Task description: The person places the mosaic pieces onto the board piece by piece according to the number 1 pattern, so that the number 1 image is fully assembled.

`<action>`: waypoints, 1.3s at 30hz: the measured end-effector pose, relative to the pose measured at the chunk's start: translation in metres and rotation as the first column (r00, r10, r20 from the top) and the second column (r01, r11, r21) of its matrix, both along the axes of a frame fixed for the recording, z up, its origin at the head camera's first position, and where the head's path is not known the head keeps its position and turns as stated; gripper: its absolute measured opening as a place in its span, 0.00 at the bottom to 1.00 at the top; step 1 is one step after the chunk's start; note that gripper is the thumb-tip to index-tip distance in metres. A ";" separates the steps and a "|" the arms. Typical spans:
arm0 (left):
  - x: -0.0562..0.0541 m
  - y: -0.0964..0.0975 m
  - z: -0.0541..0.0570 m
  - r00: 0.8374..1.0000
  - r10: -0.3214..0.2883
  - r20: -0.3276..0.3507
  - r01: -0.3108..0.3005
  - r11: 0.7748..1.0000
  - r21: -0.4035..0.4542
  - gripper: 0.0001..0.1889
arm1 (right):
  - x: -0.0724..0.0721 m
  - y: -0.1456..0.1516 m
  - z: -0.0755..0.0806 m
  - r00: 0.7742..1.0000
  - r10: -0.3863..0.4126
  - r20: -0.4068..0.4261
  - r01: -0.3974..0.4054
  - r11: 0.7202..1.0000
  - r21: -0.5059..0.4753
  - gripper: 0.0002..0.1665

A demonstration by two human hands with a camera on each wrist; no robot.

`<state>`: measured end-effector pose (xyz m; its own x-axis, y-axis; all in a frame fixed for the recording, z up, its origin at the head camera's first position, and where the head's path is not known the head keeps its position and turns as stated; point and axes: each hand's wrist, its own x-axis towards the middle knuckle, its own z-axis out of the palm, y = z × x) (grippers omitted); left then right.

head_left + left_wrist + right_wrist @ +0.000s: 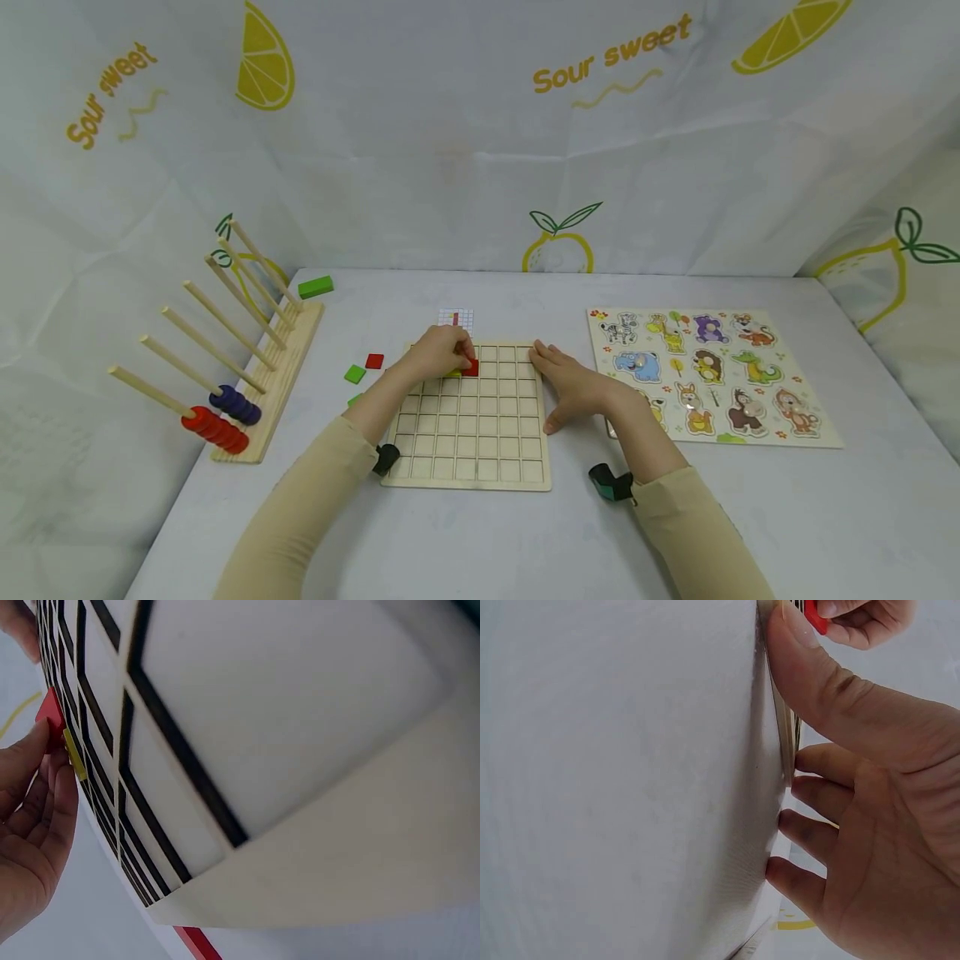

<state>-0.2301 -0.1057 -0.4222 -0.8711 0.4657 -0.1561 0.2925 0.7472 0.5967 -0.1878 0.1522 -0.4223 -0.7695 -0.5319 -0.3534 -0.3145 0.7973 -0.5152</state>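
Note:
My left hand (437, 353) pinches a small red square tile (471, 367) over the upper part of a wooden grid board (477, 486). In the left wrist view the thumb lies on the red tile (52, 718), which stands tilted against the grid. Beside it is a yellow tile (75, 755) on the board, partly covered by the hand in the head view. My right hand (576, 387) rests at the board's right edge with fingers spread. Its thumb and fingertips touch the board's side and the table in the right wrist view.
Left of the board lie a loose red tile (374, 361) and green tiles (356, 374). A small printed grid card (457, 318) is behind it. Further left stands a peg rack (298, 350) with red and blue beads, near a green block (315, 287). An animal puzzle (723, 379) lies right.

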 end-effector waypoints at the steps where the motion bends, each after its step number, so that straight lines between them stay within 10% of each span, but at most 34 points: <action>1: 0.000 0.000 -0.001 1.000 -0.005 -0.003 0.005 1.000 -0.003 0.02 | 0.000 0.000 0.000 1.000 0.000 0.000 0.000 1.000 0.001 0.72; 39: 0.001 0.000 -0.002 1.000 0.014 0.015 -0.014 1.000 -0.006 0.04 | 0.000 0.001 -0.001 1.000 0.017 -0.016 -0.017 1.000 -0.006 0.72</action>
